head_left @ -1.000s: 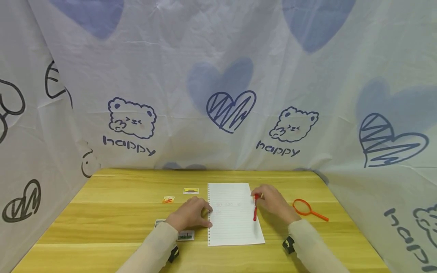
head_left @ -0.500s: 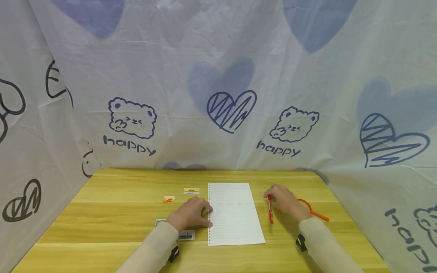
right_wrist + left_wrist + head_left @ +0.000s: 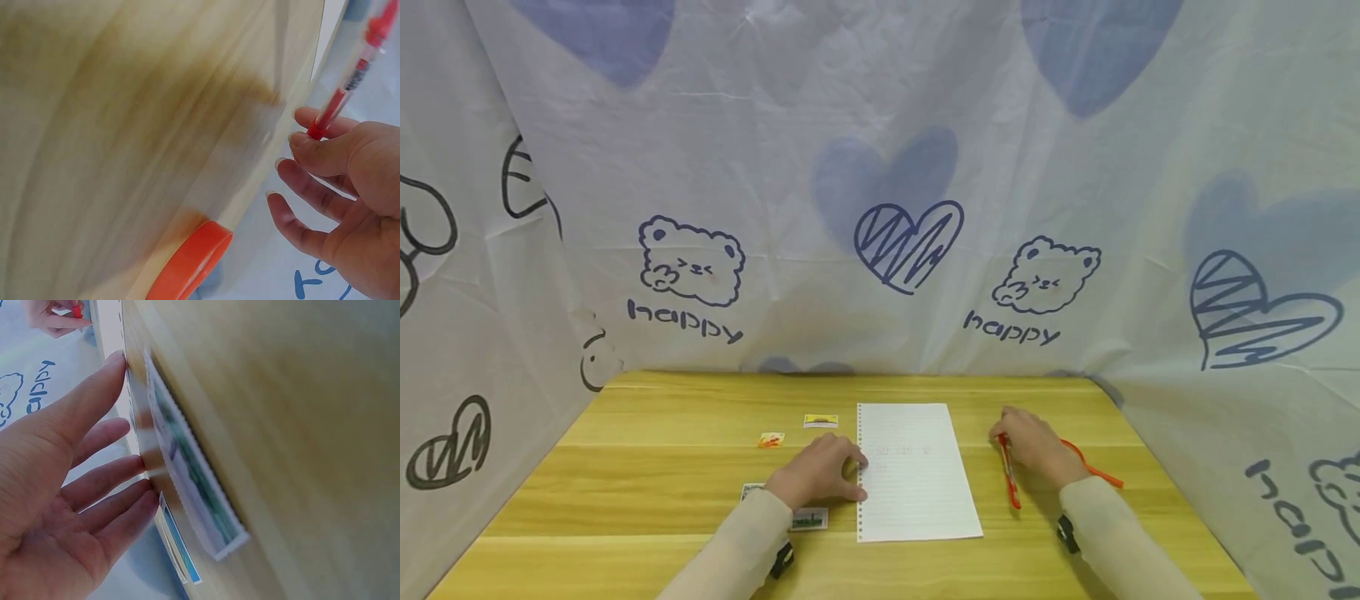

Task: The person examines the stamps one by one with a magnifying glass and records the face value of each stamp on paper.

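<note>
A sheet of lined paper (image 3: 917, 500) with punched holes down its left edge lies mid-table, with faint red writing in its upper part. My left hand (image 3: 820, 471) rests at that left edge, thumb and fingers spread and touching the paper. Right of the sheet, my right hand (image 3: 1030, 442) pinches a red pen (image 3: 1010, 475) by one end between thumb and index finger. In the right wrist view the clear-barrelled pen (image 3: 340, 97) slants up from the fingertips, apart from the table. Behind that hand lies an orange magnifying glass (image 3: 1101, 475), its ring partly hidden.
Left of the paper lie a yellow stamp (image 3: 821, 421) and a smaller orange-yellow stamp (image 3: 771, 439). Near my left wrist are a green-pictured stamp (image 3: 808, 518) and another stamp (image 3: 751, 489), partly covered. A patterned white curtain (image 3: 790, 250) borders the wooden table (image 3: 625, 467).
My right hand has moved right with the red pen, off the paper's right edge towards the magnifying glass, covering part of its ring. The left hand stays in place.
</note>
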`<state>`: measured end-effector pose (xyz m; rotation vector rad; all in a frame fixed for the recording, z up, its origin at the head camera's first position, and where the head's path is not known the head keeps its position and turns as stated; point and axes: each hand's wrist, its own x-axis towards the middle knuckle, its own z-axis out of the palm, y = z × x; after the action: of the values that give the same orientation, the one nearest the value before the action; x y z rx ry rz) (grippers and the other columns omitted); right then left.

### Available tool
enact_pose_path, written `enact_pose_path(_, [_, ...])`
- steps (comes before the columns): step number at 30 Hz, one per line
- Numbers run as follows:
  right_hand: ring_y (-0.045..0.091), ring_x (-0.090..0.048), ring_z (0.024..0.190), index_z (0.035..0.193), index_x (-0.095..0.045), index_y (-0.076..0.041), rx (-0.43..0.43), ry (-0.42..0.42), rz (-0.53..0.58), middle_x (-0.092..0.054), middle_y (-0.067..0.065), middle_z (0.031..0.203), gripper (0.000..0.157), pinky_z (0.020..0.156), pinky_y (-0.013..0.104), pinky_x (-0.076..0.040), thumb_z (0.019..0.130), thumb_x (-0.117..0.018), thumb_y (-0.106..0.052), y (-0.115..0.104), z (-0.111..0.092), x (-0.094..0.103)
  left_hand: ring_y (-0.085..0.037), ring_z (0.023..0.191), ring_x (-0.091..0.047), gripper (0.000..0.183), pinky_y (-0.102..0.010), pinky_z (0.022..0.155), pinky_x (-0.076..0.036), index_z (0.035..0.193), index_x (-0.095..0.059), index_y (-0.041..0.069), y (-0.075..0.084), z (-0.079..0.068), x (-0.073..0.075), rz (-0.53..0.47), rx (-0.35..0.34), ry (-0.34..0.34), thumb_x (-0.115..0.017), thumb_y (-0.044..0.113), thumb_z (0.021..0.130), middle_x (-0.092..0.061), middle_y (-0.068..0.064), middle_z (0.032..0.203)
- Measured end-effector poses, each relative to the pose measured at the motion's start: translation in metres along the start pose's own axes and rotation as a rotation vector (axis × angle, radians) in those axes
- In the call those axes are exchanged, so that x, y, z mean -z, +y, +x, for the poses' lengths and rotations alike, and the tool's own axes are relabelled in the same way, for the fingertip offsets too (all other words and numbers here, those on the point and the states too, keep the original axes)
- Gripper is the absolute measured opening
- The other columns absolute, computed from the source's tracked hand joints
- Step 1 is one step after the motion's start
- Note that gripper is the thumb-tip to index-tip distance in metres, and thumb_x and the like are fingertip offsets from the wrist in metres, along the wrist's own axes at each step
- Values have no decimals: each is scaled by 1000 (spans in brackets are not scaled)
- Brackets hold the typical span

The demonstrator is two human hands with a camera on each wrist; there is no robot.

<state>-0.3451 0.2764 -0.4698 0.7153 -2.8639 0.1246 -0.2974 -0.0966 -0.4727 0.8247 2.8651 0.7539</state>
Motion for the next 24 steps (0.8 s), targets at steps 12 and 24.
enact_pose_path(12, [20, -59, 72, 83, -77, -10, 96, 58, 50, -61, 3, 79, 33, 68, 33, -55, 74, -67, 20, 5, -3, 0, -28, 113, -64, 46, -49, 101, -53, 114, -78, 6, -3, 0, -2, -3, -7, 9, -92, 29, 77, -75, -12, 124])
enact_pose_path(24, [18, -68, 81, 90, -80, -5, 126, -42, 202, -78, 6, 90, 33, 79, 41, -61, 78, -60, 19, 12, -2, 7, -29, 114, -64, 46, -50, 102, -53, 115, -78, 6, -2, 0, -1, -1, -3, 1, -91, 30, 78, -74, -12, 124])
